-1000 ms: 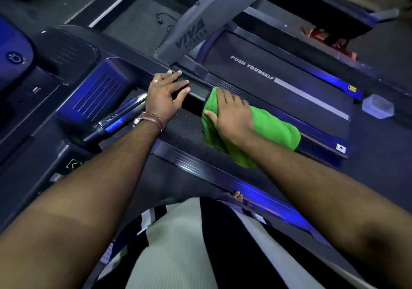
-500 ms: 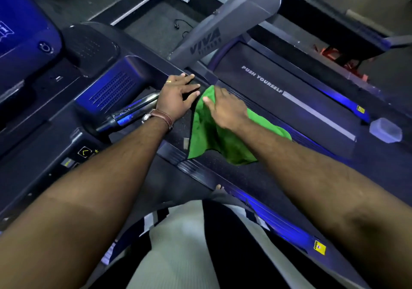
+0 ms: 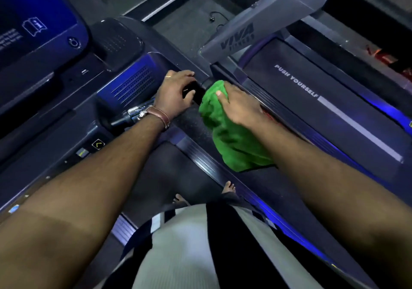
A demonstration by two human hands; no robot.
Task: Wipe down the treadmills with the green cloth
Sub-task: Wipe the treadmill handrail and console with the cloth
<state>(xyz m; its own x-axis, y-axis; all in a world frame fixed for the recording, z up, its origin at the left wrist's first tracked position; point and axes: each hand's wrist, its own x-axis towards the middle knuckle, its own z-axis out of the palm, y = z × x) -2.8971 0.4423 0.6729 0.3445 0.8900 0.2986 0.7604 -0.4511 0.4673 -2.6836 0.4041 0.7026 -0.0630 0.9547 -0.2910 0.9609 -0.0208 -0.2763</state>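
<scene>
The green cloth (image 3: 229, 137) is bunched over the end of a dark handrail (image 3: 193, 92) and hangs down over the treadmill's side rail (image 3: 296, 123). My right hand (image 3: 239, 107) lies on top of the cloth and presses it against the rail, thumb on the fabric. Just left of the cloth, my left hand (image 3: 176, 94) curls around the same handrail; it wears a watch with a brown strap. The treadmill belt (image 3: 323, 101), printed "PUSH YOURSELF", runs off to the right.
A grey upright post (image 3: 243, 36) marked VIVA rises just behind my hands. At the left are a blue-lit console (image 3: 35, 18), a vented cover (image 3: 131, 83) and a silver grip (image 3: 133, 112). My bare feet (image 3: 228, 187) stand on a lower deck.
My right hand has slid the cloth left and up along the rail to the handrail's end, bunching it. My left hand went from lying flat to curling around the handrail.
</scene>
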